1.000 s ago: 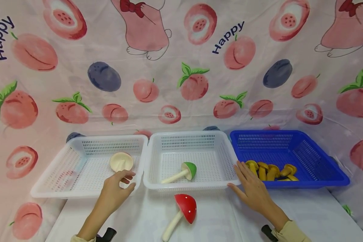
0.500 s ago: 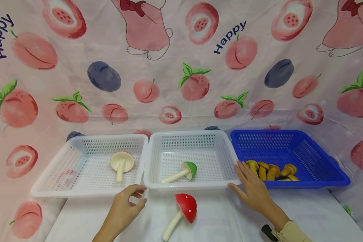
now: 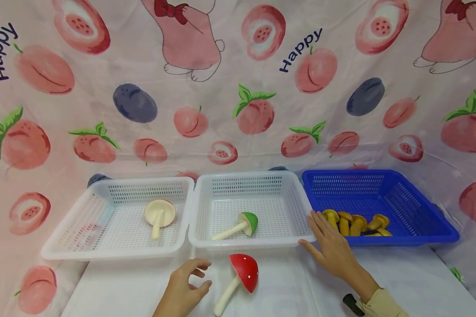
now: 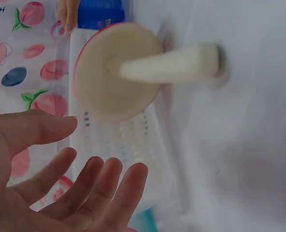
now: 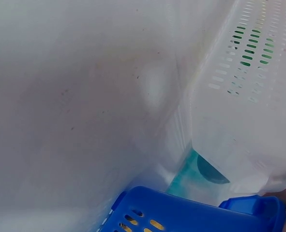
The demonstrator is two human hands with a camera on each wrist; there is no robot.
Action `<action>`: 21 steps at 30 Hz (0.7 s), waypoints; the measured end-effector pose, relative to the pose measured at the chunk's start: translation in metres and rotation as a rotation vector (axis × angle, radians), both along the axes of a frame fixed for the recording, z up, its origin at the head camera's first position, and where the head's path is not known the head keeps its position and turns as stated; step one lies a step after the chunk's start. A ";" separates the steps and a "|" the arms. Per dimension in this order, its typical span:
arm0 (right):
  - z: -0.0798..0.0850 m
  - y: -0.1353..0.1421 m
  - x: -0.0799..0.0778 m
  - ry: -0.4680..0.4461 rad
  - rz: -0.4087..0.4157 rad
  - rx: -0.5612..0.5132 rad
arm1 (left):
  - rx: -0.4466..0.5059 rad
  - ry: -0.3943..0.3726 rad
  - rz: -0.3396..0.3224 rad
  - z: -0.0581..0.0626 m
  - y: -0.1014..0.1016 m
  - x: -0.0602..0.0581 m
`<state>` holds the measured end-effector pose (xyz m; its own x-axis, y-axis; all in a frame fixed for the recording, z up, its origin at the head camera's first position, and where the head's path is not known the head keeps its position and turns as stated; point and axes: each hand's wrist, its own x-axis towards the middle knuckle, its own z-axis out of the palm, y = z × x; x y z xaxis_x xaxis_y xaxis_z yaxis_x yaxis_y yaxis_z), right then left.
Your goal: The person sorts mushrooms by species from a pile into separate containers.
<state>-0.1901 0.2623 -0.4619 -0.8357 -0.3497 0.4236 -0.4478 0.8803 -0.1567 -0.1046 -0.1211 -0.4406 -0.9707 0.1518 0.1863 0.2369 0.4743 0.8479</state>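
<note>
On the white cloth lies a toy mushroom with a red, white-dotted cap and a pale stem. Just left of it is my left hand, thumb and fingers apart, holding nothing. The left wrist view shows the mushroom's cream underside beyond the spread fingers. My right hand rests with straight fingers on the front right corner of the middle white basket, beside the blue basket. A green-capped toy mushroom lies in that middle basket.
At left stands another white basket, with an upturned toy mushroom in it. Several yellow-brown toy mushrooms sit in the blue basket. Behind the baskets hangs a fruit-print cloth. A black object is by the right sleeve.
My left hand has come back from the left basket, moving right and toward me to beside the red-capped mushroom. The right hand has stayed in place.
</note>
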 end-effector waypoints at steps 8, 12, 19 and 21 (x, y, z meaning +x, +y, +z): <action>0.001 0.000 -0.001 0.000 0.007 -0.006 | -0.020 -0.114 -0.115 -0.019 0.014 0.003; 0.001 0.000 -0.001 0.006 0.009 -0.005 | -0.070 -0.321 -0.102 -0.023 0.021 -0.001; -0.001 -0.001 -0.001 0.011 0.008 -0.008 | -0.066 -0.390 -0.120 -0.036 0.026 -0.005; -0.001 -0.001 -0.001 0.013 0.007 -0.007 | -0.050 -0.366 -0.132 -0.038 0.027 -0.005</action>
<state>-0.1916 0.2617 -0.4631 -0.8276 -0.3521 0.4371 -0.4557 0.8762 -0.1571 -0.1093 -0.0936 -0.4790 -0.9431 0.2797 -0.1796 -0.0156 0.5024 0.8645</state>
